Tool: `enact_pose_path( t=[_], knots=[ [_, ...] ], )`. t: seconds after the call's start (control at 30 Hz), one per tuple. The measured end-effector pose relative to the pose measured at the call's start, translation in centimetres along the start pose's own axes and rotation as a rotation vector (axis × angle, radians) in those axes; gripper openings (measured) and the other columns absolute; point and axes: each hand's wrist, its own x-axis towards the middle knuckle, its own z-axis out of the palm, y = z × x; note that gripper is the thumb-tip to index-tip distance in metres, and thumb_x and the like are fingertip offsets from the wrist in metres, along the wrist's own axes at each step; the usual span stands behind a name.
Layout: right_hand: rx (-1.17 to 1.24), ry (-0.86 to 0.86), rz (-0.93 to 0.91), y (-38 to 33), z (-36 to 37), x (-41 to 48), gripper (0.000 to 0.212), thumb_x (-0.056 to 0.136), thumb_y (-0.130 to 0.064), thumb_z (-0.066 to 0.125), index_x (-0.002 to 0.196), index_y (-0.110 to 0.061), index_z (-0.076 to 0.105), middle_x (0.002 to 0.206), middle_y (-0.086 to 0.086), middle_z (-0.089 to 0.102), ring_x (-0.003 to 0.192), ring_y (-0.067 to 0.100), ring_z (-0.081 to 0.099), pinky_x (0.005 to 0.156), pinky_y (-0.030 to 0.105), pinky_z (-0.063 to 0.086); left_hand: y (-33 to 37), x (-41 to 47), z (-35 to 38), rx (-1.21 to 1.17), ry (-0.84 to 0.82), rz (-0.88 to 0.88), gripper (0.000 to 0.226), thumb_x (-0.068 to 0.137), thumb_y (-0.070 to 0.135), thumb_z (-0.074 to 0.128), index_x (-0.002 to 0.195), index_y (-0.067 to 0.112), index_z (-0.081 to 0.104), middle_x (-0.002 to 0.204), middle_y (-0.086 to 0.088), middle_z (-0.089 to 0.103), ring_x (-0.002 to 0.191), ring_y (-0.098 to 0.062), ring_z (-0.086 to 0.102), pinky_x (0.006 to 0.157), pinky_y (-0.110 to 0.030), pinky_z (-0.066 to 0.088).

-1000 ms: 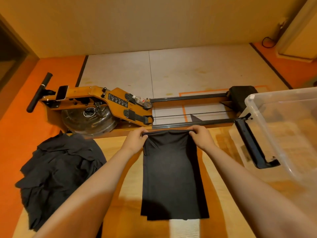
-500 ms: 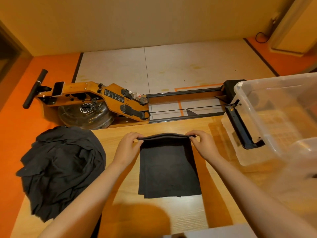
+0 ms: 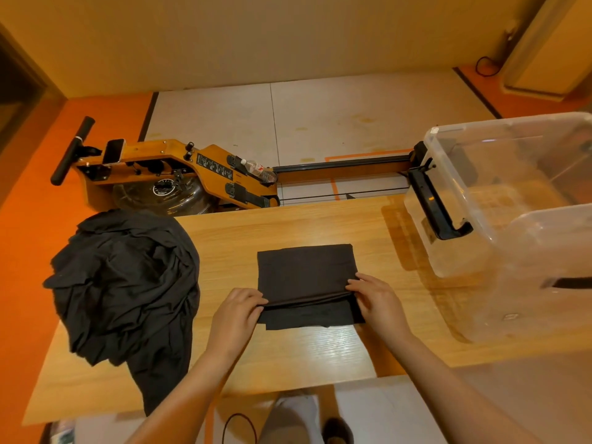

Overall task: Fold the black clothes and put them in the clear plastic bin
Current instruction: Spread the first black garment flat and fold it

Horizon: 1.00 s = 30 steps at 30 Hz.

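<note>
A black garment point(image 3: 306, 277) lies folded into a near-square on the wooden table point(image 3: 288, 354), in the middle. My left hand point(image 3: 235, 315) pinches the left end of its turned-over edge, and my right hand point(image 3: 376, 299) pinches the right end. That edge sits just short of the garment's near hem, so a narrow strip of the lower layer shows. A heap of unfolded black clothes point(image 3: 128, 283) lies at the table's left end and hangs over the near edge. The clear plastic bin point(image 3: 455, 251) with a black handle stands on the table at the right.
Beyond the table's far edge a wooden rowing machine point(image 3: 179, 174) lies on the floor, with a water bottle on it. The bin's clear lid or a second clear piece point(image 3: 544, 277) is at the near right. My feet and a black cable loop point(image 3: 238, 427) show below the table's near edge.
My hands have brought the garment's far edge toward me, folding the long strip in half. The camera has tilted, so more of the table's near edge shows.
</note>
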Motion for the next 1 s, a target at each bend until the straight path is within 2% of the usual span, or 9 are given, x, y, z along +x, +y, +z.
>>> enact_pose_path(
  t=[0.1,0.27,0.43,0.57,0.67,0.87,0.97,1.0],
  knots=[
    [-0.041,-0.042,0.022,0.0,0.5,-0.8,0.028,0.085,-0.004,0.066,0.108,-0.017,0.074,0.123,0.005,0.066,0.12,0.026,0.056,0.1,0.037,0.043,-0.1,-0.4,0.7,0.028,-0.005,0.005,0.017,0.086,0.008,0.069,0.099,0.018,0.074,0.103,0.005,0.067,0.103,-0.016,0.057,0.079,-0.029,0.048],
    [-0.025,-0.056,0.064,-0.3,0.7,-1.0,0.028,0.088,-0.005,0.062,0.111,-0.018,0.073,0.127,0.004,0.063,0.123,0.022,0.055,0.101,0.034,0.043,-0.2,-0.2,1.5,0.066,-0.022,0.02,0.025,0.084,0.01,0.072,0.106,0.019,0.069,0.108,0.005,0.059,0.1,-0.016,0.054,0.073,-0.031,0.05],
    [0.029,-0.029,0.113,-1.1,0.0,-0.4,0.026,0.092,-0.006,0.057,0.112,-0.016,0.07,0.117,0.001,0.066,0.111,0.017,0.059,0.09,0.024,0.044,-0.3,0.6,1.3,0.122,-0.03,0.048,0.023,0.079,0.013,0.076,0.099,0.021,0.069,0.101,0.006,0.059,0.093,-0.019,0.057,0.072,-0.03,0.045],
    [0.072,-0.012,0.133,-1.5,-0.6,0.2,0.024,0.094,-0.011,0.056,0.114,-0.019,0.068,0.112,-0.001,0.065,0.103,0.014,0.059,0.083,0.024,0.047,-0.5,1.0,1.0,0.152,-0.032,0.075,0.021,0.077,0.02,0.079,0.096,0.023,0.068,0.097,0.006,0.06,0.09,-0.019,0.058,0.07,-0.03,0.044],
    [0.074,-0.007,0.136,-1.7,-0.9,0.8,0.023,0.095,-0.013,0.056,0.115,-0.02,0.067,0.11,0.0,0.064,0.099,0.014,0.059,0.078,0.024,0.047,-0.6,1.2,1.0,0.162,-0.028,0.096,0.018,0.079,0.015,0.077,0.093,0.022,0.069,0.096,0.006,0.061,0.089,-0.02,0.059,0.07,-0.031,0.046],
    [0.086,0.024,0.098,-1.6,-1.3,1.2,0.023,0.094,-0.01,0.057,0.113,-0.018,0.068,0.11,0.001,0.064,0.1,0.015,0.059,0.08,0.023,0.047,-0.3,1.5,0.4,0.198,0.069,0.121,0.018,0.078,0.011,0.077,0.09,0.022,0.068,0.088,0.007,0.062,0.079,-0.017,0.061,0.059,-0.027,0.044],
    [0.093,0.093,0.037,-1.6,-1.4,0.8,0.023,0.091,-0.005,0.06,0.109,-0.015,0.07,0.107,0.002,0.065,0.102,0.014,0.058,0.087,0.027,0.048,0.2,1.2,-0.4,0.212,0.164,0.141,0.006,0.087,0.017,0.064,0.092,0.02,0.066,0.09,0.006,0.06,0.081,-0.016,0.058,0.063,-0.026,0.043],
    [0.094,0.13,0.004,-1.5,-1.4,0.6,0.023,0.09,-0.002,0.061,0.107,-0.014,0.07,0.105,0.001,0.066,0.102,0.014,0.057,0.088,0.028,0.048,0.5,1.0,-0.7,0.216,0.189,0.147,0.011,0.089,0.021,0.055,0.092,0.02,0.065,0.091,0.006,0.06,0.083,-0.015,0.057,0.065,-0.025,0.041]
  ],
)
